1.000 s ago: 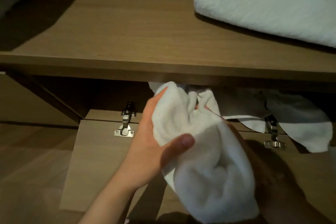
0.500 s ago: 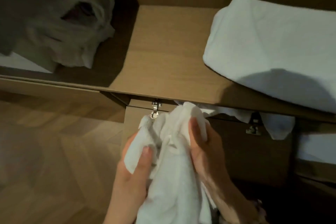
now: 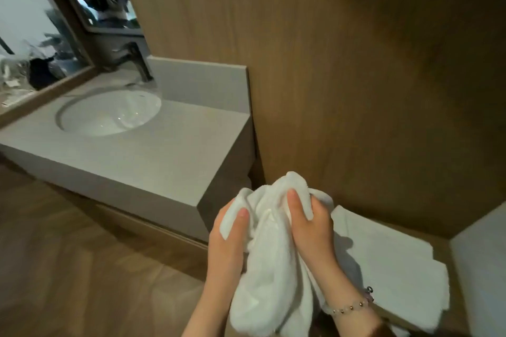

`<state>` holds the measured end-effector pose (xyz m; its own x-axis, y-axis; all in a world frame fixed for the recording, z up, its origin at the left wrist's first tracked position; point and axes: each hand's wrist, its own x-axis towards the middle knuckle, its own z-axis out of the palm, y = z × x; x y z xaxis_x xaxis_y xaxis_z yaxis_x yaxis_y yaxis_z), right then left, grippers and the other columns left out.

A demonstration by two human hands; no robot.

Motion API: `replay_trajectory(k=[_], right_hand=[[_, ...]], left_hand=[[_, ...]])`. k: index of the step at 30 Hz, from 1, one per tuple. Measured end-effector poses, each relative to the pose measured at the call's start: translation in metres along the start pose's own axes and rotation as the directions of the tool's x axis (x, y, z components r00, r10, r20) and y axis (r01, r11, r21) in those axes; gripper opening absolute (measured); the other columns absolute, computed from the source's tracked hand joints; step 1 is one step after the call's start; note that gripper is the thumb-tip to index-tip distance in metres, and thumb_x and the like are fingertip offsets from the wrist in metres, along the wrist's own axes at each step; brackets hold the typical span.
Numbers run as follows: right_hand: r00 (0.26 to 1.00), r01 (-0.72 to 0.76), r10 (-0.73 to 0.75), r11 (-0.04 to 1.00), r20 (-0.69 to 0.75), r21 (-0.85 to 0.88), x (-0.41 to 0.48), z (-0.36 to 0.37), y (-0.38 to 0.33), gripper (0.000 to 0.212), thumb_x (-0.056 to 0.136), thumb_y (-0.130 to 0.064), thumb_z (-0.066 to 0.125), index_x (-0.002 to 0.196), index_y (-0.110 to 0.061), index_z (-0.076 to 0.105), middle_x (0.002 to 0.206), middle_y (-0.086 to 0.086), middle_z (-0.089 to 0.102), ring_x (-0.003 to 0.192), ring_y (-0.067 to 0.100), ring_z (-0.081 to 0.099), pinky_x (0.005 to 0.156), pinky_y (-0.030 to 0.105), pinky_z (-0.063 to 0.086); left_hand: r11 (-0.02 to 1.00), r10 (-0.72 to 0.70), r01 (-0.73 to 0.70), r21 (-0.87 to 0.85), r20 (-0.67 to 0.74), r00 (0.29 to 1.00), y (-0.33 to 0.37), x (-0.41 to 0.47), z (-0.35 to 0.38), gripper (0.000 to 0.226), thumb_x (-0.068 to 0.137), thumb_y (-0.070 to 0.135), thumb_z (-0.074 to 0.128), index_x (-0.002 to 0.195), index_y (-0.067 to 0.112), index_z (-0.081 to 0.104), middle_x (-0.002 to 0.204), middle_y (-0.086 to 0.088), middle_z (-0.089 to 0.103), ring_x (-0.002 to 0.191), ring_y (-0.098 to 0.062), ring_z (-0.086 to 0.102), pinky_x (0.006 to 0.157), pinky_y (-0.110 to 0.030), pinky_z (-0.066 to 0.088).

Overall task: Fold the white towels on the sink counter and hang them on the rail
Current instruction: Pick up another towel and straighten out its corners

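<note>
Bunched white towel held in both hands, off the near corner of the sink counter.

The left hand point(image 3: 230, 238) and right hand point(image 3: 309, 227) each grip the upper part of the white towel point(image 3: 271, 268), thumbs pressed over the cloth. The rest hangs in loose folds between the forearms. The right wrist carries a bead bracelet point(image 3: 350, 306). The towel is in the air, not yet on the sink counter point(image 3: 169, 156), which lies to the left with its basin point(image 3: 109, 112) and tap point(image 3: 139, 63). A folded towel point(image 3: 397, 268) lies on a low shelf behind the right hand. No rail is in view. Handling, as judged: light, soft and limp, not slippery or fragile. Find two adjacent corners and pinch them to open the cloth flat before folding.
</note>
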<state>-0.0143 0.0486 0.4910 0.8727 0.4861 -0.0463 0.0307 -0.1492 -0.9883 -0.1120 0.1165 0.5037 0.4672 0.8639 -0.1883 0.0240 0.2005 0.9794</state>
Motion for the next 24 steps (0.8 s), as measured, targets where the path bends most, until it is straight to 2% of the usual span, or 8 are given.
replay_trajectory(k=[3, 7, 9, 11, 13, 18, 22, 24], right_hand=[[0.995, 0.086, -0.088, 0.995, 0.045, 0.041, 0.004, 0.006, -0.036, 0.021, 0.093, -0.038, 0.05, 0.084, -0.021, 0.06, 0.077, -0.012, 0.06, 0.074, 0.0, 0.058, 0.056, 0.005, 0.041], [0.983, 0.123, -0.128, 0.991, 0.132, 0.046, 0.0, 0.021, -0.055, 0.02, 0.092, -0.041, 0.052, 0.075, -0.03, 0.055, 0.076, -0.012, 0.06, 0.076, 0.003, 0.058, 0.062, 0.013, 0.041], [0.979, 0.117, -0.123, 0.992, 0.16, 0.048, 0.0, 0.031, -0.059, 0.02, 0.09, -0.043, 0.053, 0.079, -0.027, 0.057, 0.077, -0.011, 0.061, 0.078, 0.006, 0.059, 0.064, 0.015, 0.042], [0.975, 0.135, -0.145, 0.989, 0.17, 0.068, -0.003, 0.042, -0.065, 0.022, 0.09, -0.043, 0.055, 0.086, -0.021, 0.06, 0.078, -0.012, 0.062, 0.076, 0.004, 0.059, 0.062, 0.01, 0.043], [0.973, 0.155, -0.167, 0.984, 0.162, 0.085, -0.003, 0.048, -0.066, 0.021, 0.09, -0.04, 0.056, 0.089, -0.019, 0.061, 0.077, -0.013, 0.061, 0.073, 0.0, 0.058, 0.057, 0.005, 0.042], [0.978, 0.163, -0.172, 0.983, 0.121, 0.081, 0.001, 0.095, -0.07, 0.018, 0.089, -0.044, 0.054, 0.079, -0.03, 0.057, 0.079, -0.013, 0.062, 0.078, 0.004, 0.059, 0.064, 0.017, 0.042], [0.984, 0.161, -0.166, 0.983, 0.06, 0.083, 0.009, 0.153, -0.064, 0.019, 0.09, -0.044, 0.053, 0.077, -0.03, 0.055, 0.08, -0.012, 0.062, 0.082, 0.009, 0.061, 0.077, 0.027, 0.048], [0.989, 0.149, -0.151, 0.983, 0.006, 0.108, 0.014, 0.187, -0.064, 0.02, 0.09, -0.042, 0.054, 0.075, -0.028, 0.055, 0.077, -0.01, 0.061, 0.08, 0.01, 0.061, 0.079, 0.032, 0.049]], left_hand=[[0.996, 0.083, -0.084, 0.034, 0.011, 0.996, 0.024, 0.002, -0.01, 0.018, 0.087, 0.039, 0.06, 0.104, 0.032, 0.059, 0.108, 0.003, 0.065, 0.099, -0.012, 0.061, 0.087, -0.032, 0.048], [0.985, 0.169, -0.166, 0.044, -0.082, 0.982, 0.045, 0.009, -0.023, 0.021, 0.094, 0.025, 0.055, 0.114, 0.024, 0.057, 0.109, 0.007, 0.062, 0.095, -0.002, 0.057, 0.082, -0.024, 0.043], [0.979, 0.203, -0.198, 0.058, -0.119, 0.972, 0.047, 0.01, -0.029, 0.023, 0.094, 0.023, 0.053, 0.117, 0.022, 0.056, 0.109, 0.006, 0.061, 0.094, 0.0, 0.055, 0.079, -0.022, 0.043], [0.971, 0.234, -0.225, 0.077, -0.147, 0.961, 0.054, 0.01, -0.037, 0.025, 0.094, 0.023, 0.053, 0.118, 0.02, 0.056, 0.105, 0.01, 0.06, 0.093, 0.002, 0.055, 0.074, -0.016, 0.042], [0.97, 0.236, -0.223, 0.095, -0.153, 0.96, 0.056, 0.015, -0.043, 0.026, 0.093, 0.026, 0.055, 0.119, 0.021, 0.056, 0.102, 0.015, 0.058, 0.093, 0.001, 0.055, 0.071, -0.014, 0.04], [0.974, 0.224, -0.218, 0.054, -0.145, 0.964, 0.058, 0.044, -0.078, 0.035, 0.089, 0.032, 0.06, 0.122, 0.019, 0.057, 0.113, 0.004, 0.062, 0.103, -0.008, 0.058, 0.075, -0.017, 0.043], [0.979, 0.205, -0.205, 0.014, -0.093, 0.974, 0.063, 0.085, -0.119, 0.033, 0.091, 0.026, 0.057, 0.119, 0.009, 0.057, 0.109, -0.009, 0.062, 0.095, -0.018, 0.06, 0.071, -0.017, 0.043], [0.977, 0.212, -0.211, 0.034, -0.025, 0.977, 0.068, 0.112, -0.143, 0.028, 0.093, 0.023, 0.054, 0.117, 0.008, 0.057, 0.102, -0.003, 0.062, 0.086, -0.01, 0.058, 0.064, -0.012, 0.043]])
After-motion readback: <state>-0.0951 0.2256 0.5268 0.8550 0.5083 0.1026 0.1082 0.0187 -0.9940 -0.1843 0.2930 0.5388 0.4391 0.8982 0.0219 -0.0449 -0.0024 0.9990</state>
